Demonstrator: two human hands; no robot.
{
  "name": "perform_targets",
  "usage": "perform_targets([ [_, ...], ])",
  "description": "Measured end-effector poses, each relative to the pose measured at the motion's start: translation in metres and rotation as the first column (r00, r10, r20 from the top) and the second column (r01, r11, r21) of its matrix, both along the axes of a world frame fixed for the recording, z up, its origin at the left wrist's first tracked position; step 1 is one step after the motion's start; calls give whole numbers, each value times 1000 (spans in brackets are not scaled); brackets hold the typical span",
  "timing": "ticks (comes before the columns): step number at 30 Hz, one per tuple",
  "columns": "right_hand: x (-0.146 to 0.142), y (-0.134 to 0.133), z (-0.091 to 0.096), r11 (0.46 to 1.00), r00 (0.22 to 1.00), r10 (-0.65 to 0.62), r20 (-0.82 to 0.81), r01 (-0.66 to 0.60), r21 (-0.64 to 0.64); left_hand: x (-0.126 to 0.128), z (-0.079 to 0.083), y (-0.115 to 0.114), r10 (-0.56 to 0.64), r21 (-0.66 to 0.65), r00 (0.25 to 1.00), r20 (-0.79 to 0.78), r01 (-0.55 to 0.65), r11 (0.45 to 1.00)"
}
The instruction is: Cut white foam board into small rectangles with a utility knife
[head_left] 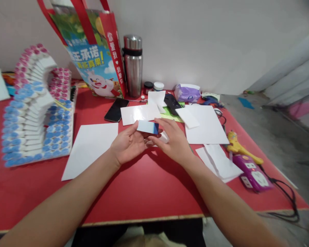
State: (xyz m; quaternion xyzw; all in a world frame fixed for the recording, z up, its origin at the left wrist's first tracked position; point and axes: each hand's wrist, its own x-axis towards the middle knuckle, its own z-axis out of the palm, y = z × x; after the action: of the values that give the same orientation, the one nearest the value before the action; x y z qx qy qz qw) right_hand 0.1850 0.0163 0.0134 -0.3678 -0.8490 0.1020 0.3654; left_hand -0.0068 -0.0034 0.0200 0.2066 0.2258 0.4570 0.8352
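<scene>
A small pale-blue card (145,127) with a dark blue right end is tilted up over the middle of the table. My left hand (130,142) holds it, thumb along its left end and fingers beneath. On the other side, my right hand (173,139) has its index fingertip at the card's upper right corner and its thumb by the lower edge. A white paper piece (164,138) lies behind the hands, partly hidden. Left of the hands is a large white sheet (92,147); behind them lies a glossy white rectangle (139,114).
A blue and pink foam-like model (28,137) stands left. At the back are a shopping bag (103,68), steel flask (134,68) and black phone (116,109). Right lie white papers (208,123), a yellow glue gun (240,149) and a purple box (254,173) with a cable.
</scene>
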Motion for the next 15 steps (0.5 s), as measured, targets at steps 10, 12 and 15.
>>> perform_targets([
  [10, 6, 6, -2, 992, 995, 83, -47, -87, -96, -3, -14, -1, 89, 230, 957, -275, -25, 973],
  [12, 12, 9, 0, 991, 998, 56, 16, -53, -125, -10, -13, 0, 293, 479, 788, -542, 3, 878],
  [15, 22, 10, 3, 982, 975, 53, 216, -13, -186, -24, -11, 5, 602, 702, 369, -708, 277, 656],
])
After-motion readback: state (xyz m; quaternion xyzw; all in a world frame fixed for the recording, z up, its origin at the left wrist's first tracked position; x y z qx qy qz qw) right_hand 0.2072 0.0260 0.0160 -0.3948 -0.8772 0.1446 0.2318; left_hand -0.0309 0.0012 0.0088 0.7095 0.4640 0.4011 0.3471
